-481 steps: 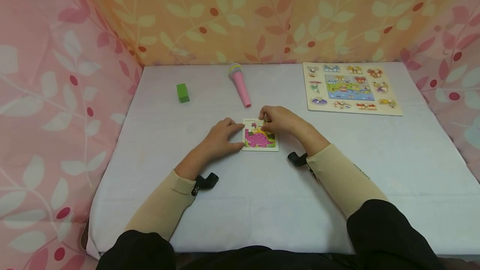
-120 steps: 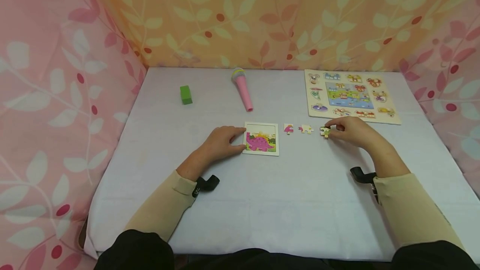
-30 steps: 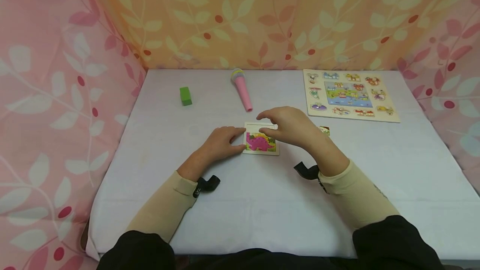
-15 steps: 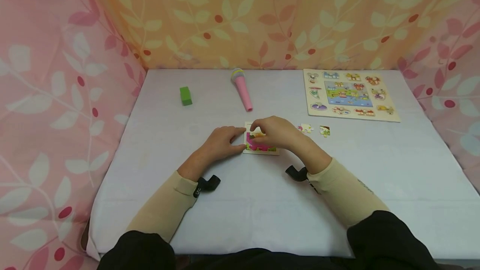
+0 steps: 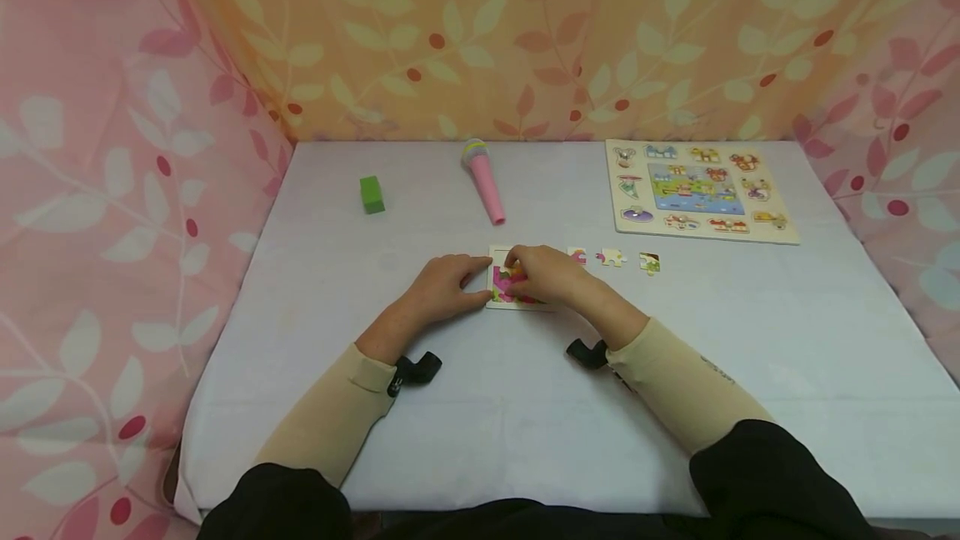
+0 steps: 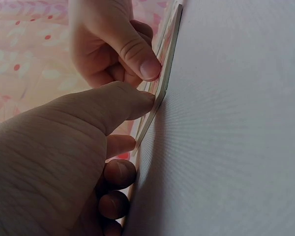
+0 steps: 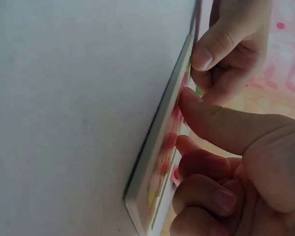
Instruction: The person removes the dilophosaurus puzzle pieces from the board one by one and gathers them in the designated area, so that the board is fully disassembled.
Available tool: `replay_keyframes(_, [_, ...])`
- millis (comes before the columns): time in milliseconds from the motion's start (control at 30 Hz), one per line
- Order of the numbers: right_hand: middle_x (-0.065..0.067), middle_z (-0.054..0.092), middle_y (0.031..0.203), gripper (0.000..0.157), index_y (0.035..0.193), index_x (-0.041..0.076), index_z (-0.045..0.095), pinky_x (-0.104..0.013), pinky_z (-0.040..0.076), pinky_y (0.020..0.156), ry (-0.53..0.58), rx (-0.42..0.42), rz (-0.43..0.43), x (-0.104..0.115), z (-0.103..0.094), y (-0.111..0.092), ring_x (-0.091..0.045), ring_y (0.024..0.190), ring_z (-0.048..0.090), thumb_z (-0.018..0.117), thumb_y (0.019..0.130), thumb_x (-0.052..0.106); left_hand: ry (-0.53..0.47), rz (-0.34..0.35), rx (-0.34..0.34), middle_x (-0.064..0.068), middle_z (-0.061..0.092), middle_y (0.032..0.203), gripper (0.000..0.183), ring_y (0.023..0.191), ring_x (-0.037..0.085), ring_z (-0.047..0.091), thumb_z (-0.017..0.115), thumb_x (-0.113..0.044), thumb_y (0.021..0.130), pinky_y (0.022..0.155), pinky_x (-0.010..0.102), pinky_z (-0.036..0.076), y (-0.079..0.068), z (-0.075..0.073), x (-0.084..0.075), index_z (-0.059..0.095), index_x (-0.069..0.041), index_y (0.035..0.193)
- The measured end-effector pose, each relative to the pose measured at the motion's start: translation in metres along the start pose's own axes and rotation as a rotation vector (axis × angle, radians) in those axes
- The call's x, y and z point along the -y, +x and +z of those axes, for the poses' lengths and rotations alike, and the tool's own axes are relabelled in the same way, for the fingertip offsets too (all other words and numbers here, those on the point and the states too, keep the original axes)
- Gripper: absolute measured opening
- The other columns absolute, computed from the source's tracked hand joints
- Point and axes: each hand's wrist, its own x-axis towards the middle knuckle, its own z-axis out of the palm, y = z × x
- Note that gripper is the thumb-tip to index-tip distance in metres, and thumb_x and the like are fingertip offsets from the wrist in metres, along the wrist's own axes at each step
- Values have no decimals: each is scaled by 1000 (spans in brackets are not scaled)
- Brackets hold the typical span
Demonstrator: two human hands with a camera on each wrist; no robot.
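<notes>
Possibly the framed puzzle (image 5: pixel 499 283), at three o'clock from the left hand (image 5: pixel 442 286), skids if that hand's spread thumb and finger slip off its edge while the right hand (image 5: pixel 553 273), pinching or not I cannot tell, pushes its face.

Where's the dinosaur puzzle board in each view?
Head: puzzle board near centre, partly covered by the right hand.
Left wrist: board upper middle, edge-on.
Right wrist: board around the middle, edge-on, slanting.
Shared landmark: the right hand, at the board in all three.
</notes>
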Motion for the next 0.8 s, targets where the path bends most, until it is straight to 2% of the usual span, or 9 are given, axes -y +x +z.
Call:
replay_keyframes(100, [-8, 69, 104, 41, 125, 4, 64, -42, 49, 88, 30, -15, 17, 0, 2, 2, -25, 94, 60, 79, 93, 25, 1, 1, -2, 1, 49, 79, 62, 81, 18, 48, 73, -39, 94, 81, 38, 40, 0, 0, 0, 58, -13, 147])
replay_keyframes(267, [-7, 66, 94, 41, 122, 6, 63, -40, 48, 80, 49, -42, 41, 1, 3, 2, -25, 87, 58, 81, 90, 24, -7, 0, -1, 1, 49, 79, 62, 83, 19, 49, 73, -39, 93, 81, 38, 41, -1, -1, -1, 58, -13, 147])
replay_keyframes(433, [-6, 63, 89, 39, 116, 7, 63, -38, 47, 74, 51, -86, 12, 2, 3, 2, -25, 83, 57, 84, 88, 23, -10, -7, 4, 1, 48, 79, 62, 81, 18, 48, 73, -40, 94, 78, 37, 40, -1, -1, -1, 58, -13, 147])
replay_keyframes(667, [-6, 63, 92, 32, 111, 8, 60, -39, 47, 77, 47, -117, -49, 1, 3, 1, -24, 84, 57, 82, 89, 18, -11, -3, 1, 1, 48, 78, 61, 78, 18, 47, 74, -38, 94, 78, 37, 38, 0, -1, -1, 58, -13, 147])
replay_keyframes(800, [-7, 64, 91, 31, 111, 7, 62, -39, 49, 80, 62, -124, -46, 0, 3, 0, -24, 85, 58, 81, 89, 17, -9, -5, 6, 1, 48, 78, 61, 79, 18, 47, 74, -39, 94, 78, 37, 39, 0, -2, -2, 58, -13, 147])
